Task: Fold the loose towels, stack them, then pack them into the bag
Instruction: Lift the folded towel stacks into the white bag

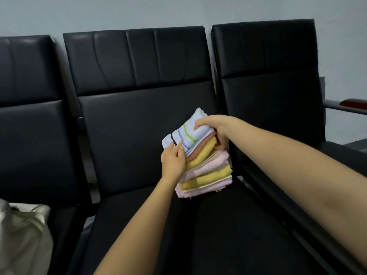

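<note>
At near left, a pale bag sits on a black seat. On the middle seat, toward its right edge, rests our stack of folded towels, pink and yellow. Our left hand presses flat fingers against its left side. Our right hand grips the striped white towel on top.

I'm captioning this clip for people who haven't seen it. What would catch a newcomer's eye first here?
The bright stack of folded towels in pink, yellow and white stands out on the black middle seat of a row of chairs. The right hand grips the striped top towel from its far side while the left hand touches the stack's near side. A pale bag sits on the left seat.
</note>
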`<action>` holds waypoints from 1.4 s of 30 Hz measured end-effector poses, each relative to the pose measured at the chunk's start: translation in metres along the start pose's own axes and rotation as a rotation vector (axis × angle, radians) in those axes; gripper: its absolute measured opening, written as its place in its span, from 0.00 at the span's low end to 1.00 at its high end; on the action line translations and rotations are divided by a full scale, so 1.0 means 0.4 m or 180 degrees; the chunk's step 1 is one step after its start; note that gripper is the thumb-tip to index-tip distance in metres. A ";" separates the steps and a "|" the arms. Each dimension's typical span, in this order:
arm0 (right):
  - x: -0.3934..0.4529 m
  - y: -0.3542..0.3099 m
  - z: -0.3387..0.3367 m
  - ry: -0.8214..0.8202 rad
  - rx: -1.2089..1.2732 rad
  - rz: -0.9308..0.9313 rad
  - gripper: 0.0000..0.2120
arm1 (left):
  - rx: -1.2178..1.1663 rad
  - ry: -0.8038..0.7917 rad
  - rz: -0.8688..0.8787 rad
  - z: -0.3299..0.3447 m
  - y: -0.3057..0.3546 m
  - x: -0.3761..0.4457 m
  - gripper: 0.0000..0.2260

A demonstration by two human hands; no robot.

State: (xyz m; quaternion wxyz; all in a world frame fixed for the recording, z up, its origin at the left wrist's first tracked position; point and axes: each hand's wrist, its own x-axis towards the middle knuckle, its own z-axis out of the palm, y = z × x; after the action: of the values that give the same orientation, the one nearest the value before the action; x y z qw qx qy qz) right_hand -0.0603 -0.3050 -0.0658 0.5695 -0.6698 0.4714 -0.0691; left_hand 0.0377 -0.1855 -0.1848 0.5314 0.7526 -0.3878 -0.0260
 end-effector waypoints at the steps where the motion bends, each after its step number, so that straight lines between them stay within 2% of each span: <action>1: 0.000 -0.003 0.008 -0.0048 -0.0104 -0.0044 0.28 | -0.0123 0.0038 0.0017 -0.006 -0.010 0.002 0.16; 5: -0.003 0.013 0.021 -0.0147 -0.0522 -0.0412 0.24 | -0.0163 0.0080 0.0044 -0.022 -0.035 -0.007 0.14; 13: 0.005 0.032 0.018 -0.0362 -0.0610 -0.0589 0.39 | -0.0112 0.0055 0.0183 -0.021 -0.033 -0.020 0.15; 19: 0.023 0.056 0.026 -0.0616 0.0132 -0.0602 0.44 | -0.0125 0.0079 0.0176 -0.022 -0.039 -0.028 0.16; 23: 0.037 0.095 0.019 -0.0572 0.0645 -0.0578 0.32 | 0.0011 -0.0063 0.0106 -0.020 -0.044 -0.022 0.18; 25: 0.038 0.129 0.025 -0.0521 0.0803 -0.0550 0.30 | 0.0232 -0.0153 0.0097 -0.022 -0.050 -0.023 0.18; 27: 0.046 0.167 0.039 -0.0461 0.1045 -0.0531 0.31 | 0.0417 -0.0216 0.0032 -0.025 -0.035 -0.032 0.18; 31: 0.042 0.194 0.069 -0.0100 0.1255 -0.0687 0.40 | 0.0545 -0.0562 -0.0267 -0.065 0.023 -0.052 0.19; 34: -0.028 0.161 0.081 -0.0001 0.1299 -0.0996 0.38 | 0.0011 -0.0747 -0.0401 -0.143 0.047 -0.080 0.20; 37: -0.100 0.102 0.080 -0.0128 0.1535 -0.1324 0.35 | -0.0760 -0.0241 -0.0623 -0.239 0.060 -0.138 0.18; 39: -0.162 0.056 0.086 -0.0372 0.1702 -0.1465 0.30 | -0.1534 0.0050 -0.1158 -0.307 0.051 -0.170 0.20; 42: -0.283 -0.007 0.126 -0.0826 0.1995 -0.1584 0.14 | -0.2421 0.0050 -0.1996 -0.410 0.025 -0.213 0.30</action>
State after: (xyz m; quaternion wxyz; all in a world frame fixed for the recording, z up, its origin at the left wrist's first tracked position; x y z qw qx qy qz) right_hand -0.0887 -0.1899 -0.0303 0.7662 -0.5608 0.1757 -0.2597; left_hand 0.0466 -0.0068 -0.1371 0.7381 0.5859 -0.1017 -0.3188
